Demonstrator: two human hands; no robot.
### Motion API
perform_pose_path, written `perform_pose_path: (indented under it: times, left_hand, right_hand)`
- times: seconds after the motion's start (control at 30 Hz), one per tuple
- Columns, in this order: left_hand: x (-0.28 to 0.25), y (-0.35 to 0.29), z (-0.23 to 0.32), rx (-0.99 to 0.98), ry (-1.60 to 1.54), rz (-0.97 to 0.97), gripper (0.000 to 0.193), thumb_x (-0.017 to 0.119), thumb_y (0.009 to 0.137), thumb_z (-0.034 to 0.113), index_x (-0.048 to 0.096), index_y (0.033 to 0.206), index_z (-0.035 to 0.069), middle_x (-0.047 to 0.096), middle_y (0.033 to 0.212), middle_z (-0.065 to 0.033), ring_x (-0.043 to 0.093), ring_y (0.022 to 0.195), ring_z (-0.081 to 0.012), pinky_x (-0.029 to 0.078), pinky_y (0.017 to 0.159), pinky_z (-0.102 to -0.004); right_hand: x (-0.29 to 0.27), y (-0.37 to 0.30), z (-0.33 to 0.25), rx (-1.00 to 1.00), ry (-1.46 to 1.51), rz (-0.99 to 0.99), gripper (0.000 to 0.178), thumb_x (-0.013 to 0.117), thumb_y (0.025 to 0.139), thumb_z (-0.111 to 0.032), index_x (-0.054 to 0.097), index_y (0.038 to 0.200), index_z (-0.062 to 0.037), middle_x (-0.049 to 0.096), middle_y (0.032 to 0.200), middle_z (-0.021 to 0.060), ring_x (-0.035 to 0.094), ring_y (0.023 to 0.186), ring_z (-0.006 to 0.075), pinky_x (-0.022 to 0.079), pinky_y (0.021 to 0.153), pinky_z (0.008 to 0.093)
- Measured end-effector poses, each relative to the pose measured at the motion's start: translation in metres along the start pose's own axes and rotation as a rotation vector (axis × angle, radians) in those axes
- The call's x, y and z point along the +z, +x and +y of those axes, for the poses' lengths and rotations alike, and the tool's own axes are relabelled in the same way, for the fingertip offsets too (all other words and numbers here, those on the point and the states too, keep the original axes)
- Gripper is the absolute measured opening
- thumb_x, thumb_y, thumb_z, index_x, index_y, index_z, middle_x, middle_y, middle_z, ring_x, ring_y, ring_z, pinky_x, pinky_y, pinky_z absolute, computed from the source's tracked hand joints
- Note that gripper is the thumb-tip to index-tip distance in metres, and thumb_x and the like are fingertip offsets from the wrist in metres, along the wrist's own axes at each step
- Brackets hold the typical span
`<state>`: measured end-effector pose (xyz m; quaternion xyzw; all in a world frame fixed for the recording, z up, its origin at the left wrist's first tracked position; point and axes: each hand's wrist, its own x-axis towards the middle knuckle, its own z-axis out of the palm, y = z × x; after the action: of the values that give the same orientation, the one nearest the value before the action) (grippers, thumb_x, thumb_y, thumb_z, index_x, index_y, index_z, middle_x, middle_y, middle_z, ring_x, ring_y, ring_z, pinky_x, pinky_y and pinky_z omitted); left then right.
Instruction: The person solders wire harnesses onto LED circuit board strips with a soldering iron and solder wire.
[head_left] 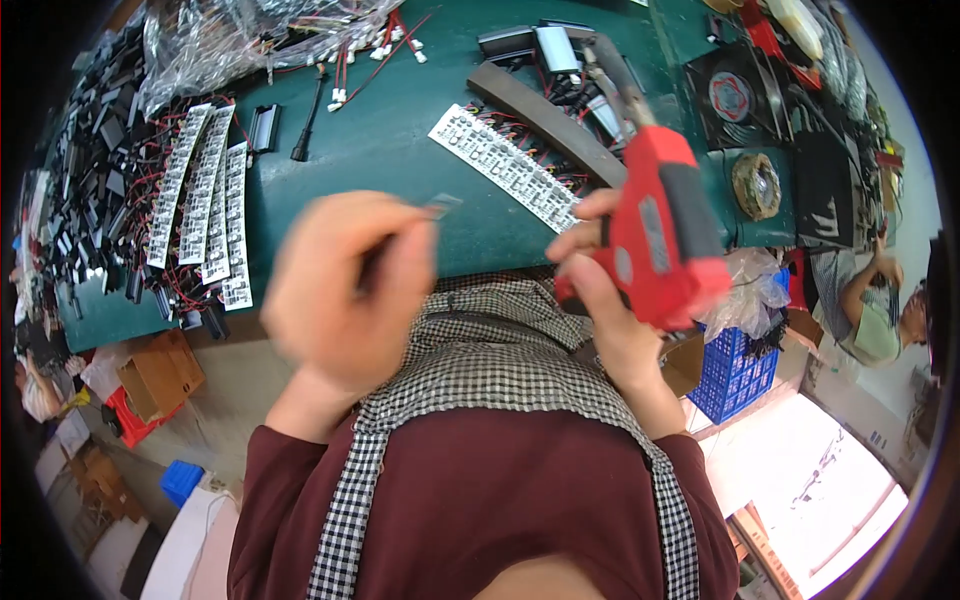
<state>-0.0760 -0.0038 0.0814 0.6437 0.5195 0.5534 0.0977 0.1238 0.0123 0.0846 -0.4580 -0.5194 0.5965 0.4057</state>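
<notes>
My right hand [605, 290] is wrapped round a red and black pistol-shaped tool [660, 235], whose narrow metal end points away from me over the table. My left hand [355, 285] is raised near the table's front edge, blurred, with thumb and fingers pinched together. At its fingertips shows a small see-through piece [443, 205], too smeared to name. Between the hands and farther back, a white circuit board strip [505, 165] lies slantwise with wires along its far side. A dark flat bar [545, 120] lies beside it, next to those wires.
More white board strips [205, 195] lie at left beside a heap of black casings [100, 150]. Clear plastic bags [250, 40] and loose wires with white plugs [380, 50] are at the back. A tape roll [756, 187] lies right; a blue crate [735, 375] stands below. Other people are at both edges.
</notes>
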Motion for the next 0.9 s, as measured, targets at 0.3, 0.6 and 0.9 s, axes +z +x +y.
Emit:
perform_pose_path:
  times: [0.3,0.6,0.9]
  left_hand:
    - [0.033,-0.015,-0.095,0.091,0.463,-0.221,0.02,0.069,0.068,-0.004,0.063,0.087,0.001,0.055,0.08,-0.0101,0.056,0.066,-0.0222,0.046,0.057,-0.0304]
    - [0.04,-0.029,-0.105,0.091,0.537,-0.281,0.024,0.063,0.066,0.007,0.064,0.09,0.004,0.045,0.077,-0.0034,0.051,0.061,-0.0145,0.044,0.048,-0.025]
    - [0.042,-0.028,-0.1,0.007,0.483,-0.247,0.026,0.068,0.064,-0.003,0.066,0.089,0.001,0.047,0.073,-0.0046,0.052,0.057,-0.0155,0.042,0.048,-0.027]
  right_hand:
    - [-0.024,0.001,0.028,0.067,0.074,-0.064,0.071,0.066,0.08,-0.043,0.041,0.12,0.0097,0.056,0.108,0.0221,0.056,0.057,0.0144,0.044,0.047,0.0238]
    - [-0.032,0.0,0.048,0.191,0.081,-0.205,0.051,0.063,0.084,-0.025,0.045,0.125,0.0006,0.055,0.116,0.0139,0.055,0.07,0.0122,0.044,0.063,0.0262]
    - [-0.018,0.009,0.045,0.193,-0.108,-0.149,0.053,0.064,0.082,-0.039,0.051,0.102,0.0085,0.057,0.088,0.0129,0.051,0.052,0.0141,0.036,0.05,0.0252]
